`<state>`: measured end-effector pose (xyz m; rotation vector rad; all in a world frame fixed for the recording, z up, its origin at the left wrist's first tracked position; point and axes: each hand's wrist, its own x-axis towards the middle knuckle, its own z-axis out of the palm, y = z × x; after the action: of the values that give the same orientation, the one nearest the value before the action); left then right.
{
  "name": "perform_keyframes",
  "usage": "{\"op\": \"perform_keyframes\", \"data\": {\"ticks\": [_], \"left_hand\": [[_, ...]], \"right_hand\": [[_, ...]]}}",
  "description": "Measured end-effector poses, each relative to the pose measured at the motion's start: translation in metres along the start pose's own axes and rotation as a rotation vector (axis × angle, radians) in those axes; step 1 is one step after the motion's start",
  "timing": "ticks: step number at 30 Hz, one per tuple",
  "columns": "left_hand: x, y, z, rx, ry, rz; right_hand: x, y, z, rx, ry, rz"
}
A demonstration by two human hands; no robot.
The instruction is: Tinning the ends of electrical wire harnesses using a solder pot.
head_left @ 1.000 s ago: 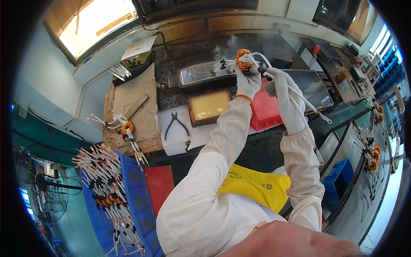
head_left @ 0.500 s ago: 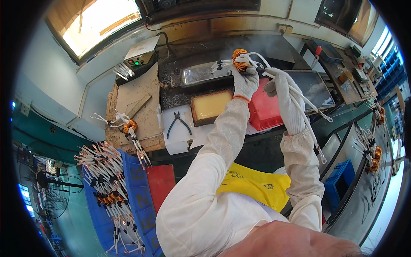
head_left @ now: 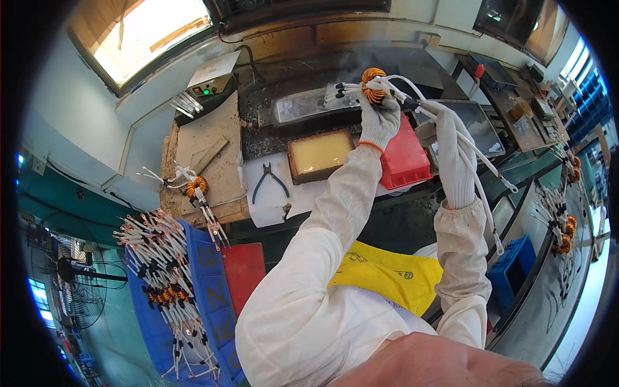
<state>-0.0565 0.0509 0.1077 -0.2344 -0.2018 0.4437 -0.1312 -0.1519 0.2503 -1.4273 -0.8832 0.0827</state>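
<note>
A: Head view, quick. Where's the coil?

B: The coil [head_left: 374, 85] is up over the counter [head_left: 263, 147], by the right end of the metal trough [head_left: 303, 108]. Stubby leads point left above the trough; can't tell if tips touch.

A: Grips?

B: Left hand [head_left: 380, 121]: grip wrapped round the coil's near side. Right hand [head_left: 446, 129]: grip folded on the long white leads [head_left: 476, 153], ends dangling past the counter's front edge.

A: Edges, room?

B: Tight around the left wrist: red bin [head_left: 405, 158] just beside it, wax-coloured tray [head_left: 294, 164] on the other side. More room left, where pliers [head_left: 269, 182] lie splayed on white paper [head_left: 261, 213] hanging over the front edge. Second coil [head_left: 196, 187] sits at the counter's left edge, leads drooping over. Blue crate [head_left: 209, 271] stands below.

A: Materials, shapes?

B: Coils: ribbed copper-orange rings. Leads: smooth, sleeved, black bands. Gloves: knit, white, orange cuff on the left. Trough: long rectangle, silvery, shiny surface. Tray: rusty rim, flat pale-yellow fill. Bin: glossy plastic, angular. Counter: blackened, gritty behind the paper; scuffed brown board [head_left: 222, 129] at left. Thin haze by the coil.
</note>
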Motion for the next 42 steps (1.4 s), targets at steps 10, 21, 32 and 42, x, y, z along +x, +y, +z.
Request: {"op": "perform_keyframes", "data": {"ticks": [10,21,32,42], "left_hand": [[-0.013,-0.025,0.015,-0.02,0.028,-0.04],[-0.026,-0.039,0.011,0.08,0.039,-0.278],[-0.054,-0.041,-0.027,0.996,0.125,-0.213],[-0.05,-0.054,-0.057,1.249,0.152,-0.167]], "right_hand": [[-0.018,-0.01,-0.019,-0.026,0.043,-0.027],[-0.062,0.004,-0.066,0.03,0.243,0.007],[-0.156,0.093,-0.135,0.655,0.754,0.431],[-0.169,0.11,-0.175,-0.041,0.428,0.572]]}}
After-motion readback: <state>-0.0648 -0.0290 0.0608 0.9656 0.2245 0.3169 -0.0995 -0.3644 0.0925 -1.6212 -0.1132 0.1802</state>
